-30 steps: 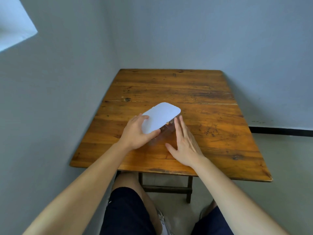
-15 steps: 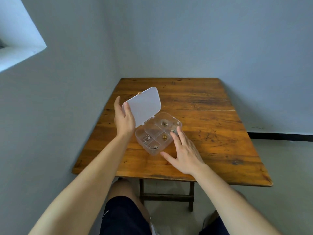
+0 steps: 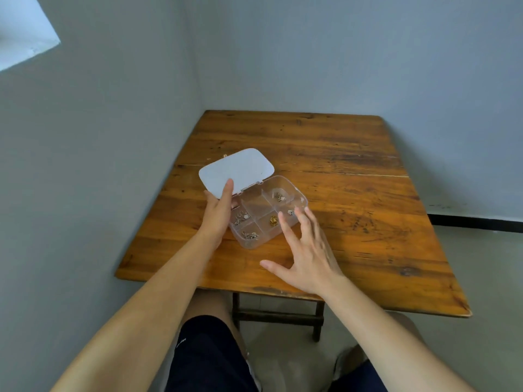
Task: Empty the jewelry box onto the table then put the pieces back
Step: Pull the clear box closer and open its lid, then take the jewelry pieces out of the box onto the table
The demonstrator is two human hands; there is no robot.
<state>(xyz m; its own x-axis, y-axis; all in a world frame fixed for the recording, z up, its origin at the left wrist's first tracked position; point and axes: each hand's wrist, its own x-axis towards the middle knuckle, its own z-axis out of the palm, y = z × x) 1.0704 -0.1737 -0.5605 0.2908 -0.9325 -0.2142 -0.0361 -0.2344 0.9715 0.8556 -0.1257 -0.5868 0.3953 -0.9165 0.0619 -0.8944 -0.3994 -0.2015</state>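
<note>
A clear plastic jewelry box [image 3: 294, 193] with several compartments lies open on the wooden table [image 3: 339, 154]. Its white lid [image 3: 237, 169] is folded back to the far left. Small silver and gold pieces [image 3: 273, 220] lie in several compartments. My left hand [image 3: 219, 210] grips the lid's near corner, thumb on top and fingers beneath. My right hand [image 3: 307, 250] hovers with fingers spread at the box's near right side, fingertips at its rim, holding nothing.
Grey walls close in on the table's left and far edges. My knees in dark shorts [image 3: 209, 357] are below the table's near edge. The table's right half is bare wood.
The lid went from shut to raised upright, then folded back flatter to the left under my left hand. My right hand stayed beside the box, fingers spreading.
</note>
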